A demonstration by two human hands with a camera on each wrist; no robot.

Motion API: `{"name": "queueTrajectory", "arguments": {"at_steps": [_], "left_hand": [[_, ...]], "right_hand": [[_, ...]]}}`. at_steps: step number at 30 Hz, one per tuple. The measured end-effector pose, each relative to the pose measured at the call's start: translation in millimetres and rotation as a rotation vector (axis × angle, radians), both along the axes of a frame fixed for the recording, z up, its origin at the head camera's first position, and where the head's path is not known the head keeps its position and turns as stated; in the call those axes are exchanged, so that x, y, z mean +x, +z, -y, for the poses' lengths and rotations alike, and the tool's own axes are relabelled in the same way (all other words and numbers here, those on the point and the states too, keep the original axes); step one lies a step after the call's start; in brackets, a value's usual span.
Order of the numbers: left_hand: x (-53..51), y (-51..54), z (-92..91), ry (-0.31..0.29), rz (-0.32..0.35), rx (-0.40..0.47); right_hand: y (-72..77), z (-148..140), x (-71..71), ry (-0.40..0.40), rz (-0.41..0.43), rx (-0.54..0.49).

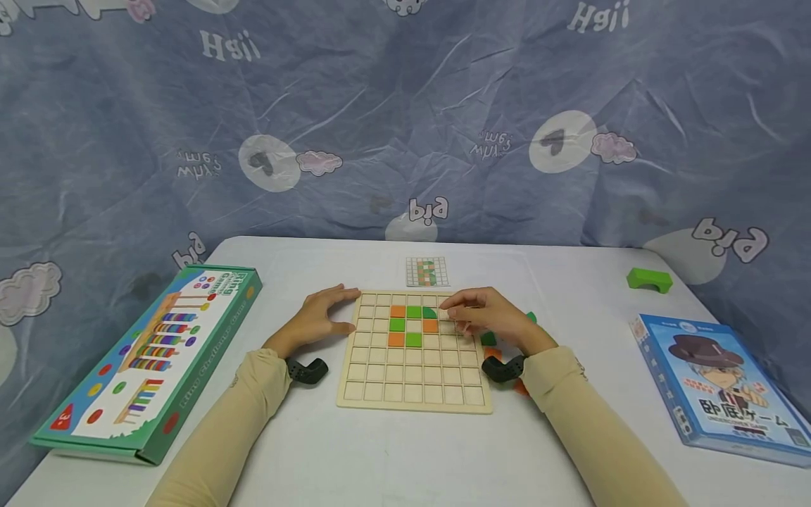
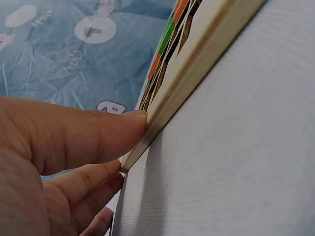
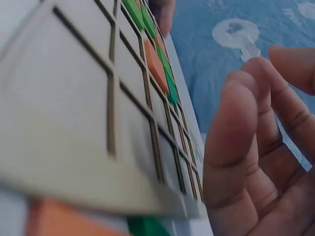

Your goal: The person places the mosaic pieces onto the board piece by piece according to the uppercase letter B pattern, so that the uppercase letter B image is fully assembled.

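A square wooden grid board (image 1: 380, 392) lies on the table, with several orange and green tiles in its upper middle cells. My left hand (image 1: 319, 318) rests at the board's left edge; in the left wrist view its thumb (image 2: 118, 130) touches the rim. Over the board's upper right part hovers my right hand (image 1: 484, 318), fingers bent loosely and no piece visible in them. Just left of its fingertips sits a green tile with a rounded corner (image 1: 429, 313). An orange tile (image 1: 430, 326) lies directly below that one.
Loose green pieces (image 1: 488, 339) and orange pieces lie along the board's right side, partly hidden by my right arm. Behind the board is a small pattern card (image 1: 427, 272). A green game box (image 1: 152, 359) is at left; a blue box (image 1: 722, 387) and green arch block (image 1: 649, 279) are at right.
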State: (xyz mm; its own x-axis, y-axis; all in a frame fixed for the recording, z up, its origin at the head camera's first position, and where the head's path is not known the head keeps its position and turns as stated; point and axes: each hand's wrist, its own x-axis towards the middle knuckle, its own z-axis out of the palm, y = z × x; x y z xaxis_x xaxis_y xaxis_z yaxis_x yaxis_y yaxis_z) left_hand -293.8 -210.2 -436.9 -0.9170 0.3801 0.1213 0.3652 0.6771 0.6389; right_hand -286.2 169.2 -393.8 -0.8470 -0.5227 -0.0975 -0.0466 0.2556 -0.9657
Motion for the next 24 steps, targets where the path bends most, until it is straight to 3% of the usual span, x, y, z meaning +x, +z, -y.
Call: {"name": "queueTrajectory", "arguments": {"at_steps": [7,13,18,24], "left_hand": [[0.1,1.5,0.1,-0.008,-0.006,-0.006],[1.2,2.6,-0.2,-0.01,-0.011,-0.007],[1.5,1.9,0.1,-0.014,-0.014,-0.006],[-0.6,1.0,0.4,-0.018,-0.022,-0.005]], "right_hand": [[3.6,-30.0,-5.8,-0.028,-0.039,0.085],[5.4,-52.6,-5.8,-0.002,-0.061,0.209],[1.8,-64.1,-7.1,0.058,-0.049,0.266],[-2.0,-72.7,-10.3,0.17,-0.027,0.226]]}}
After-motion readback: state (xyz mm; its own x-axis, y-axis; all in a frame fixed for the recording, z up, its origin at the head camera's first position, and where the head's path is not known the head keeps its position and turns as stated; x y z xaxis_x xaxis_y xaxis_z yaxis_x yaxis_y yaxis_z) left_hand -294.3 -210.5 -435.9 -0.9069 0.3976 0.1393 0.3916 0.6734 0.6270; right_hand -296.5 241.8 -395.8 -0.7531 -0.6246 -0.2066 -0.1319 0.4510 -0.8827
